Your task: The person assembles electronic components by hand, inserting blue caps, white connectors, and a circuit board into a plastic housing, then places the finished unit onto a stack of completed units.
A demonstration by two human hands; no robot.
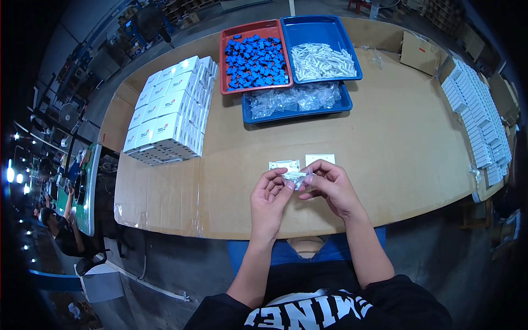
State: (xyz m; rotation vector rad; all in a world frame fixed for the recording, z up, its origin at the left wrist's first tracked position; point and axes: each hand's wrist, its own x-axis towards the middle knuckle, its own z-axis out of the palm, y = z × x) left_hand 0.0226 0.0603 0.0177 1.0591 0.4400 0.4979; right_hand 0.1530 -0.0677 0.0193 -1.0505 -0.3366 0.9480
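Observation:
Between my two hands is a small clear plastic bag (296,177) with thin white pieces showing in it. My left hand (268,202) pinches the bag's left side with thumb and fingers. On the other side, my right hand (336,191) grips the bag's edge between thumb and forefinger, its other fingers curled loosely. Just beyond the hands lie a white plastic housing (281,164) with small details on its face, and a flat white piece (322,158) to its right. My fingers partly cover both.
White boxes (165,118) are stacked at the left. Toward the back stand a red tray (222,66) of blue parts, a blue tray (311,27) of white sticks and another blue tray (297,116) of clear bags. White pieces (478,118) line the right edge of the cardboard-covered table (401,159).

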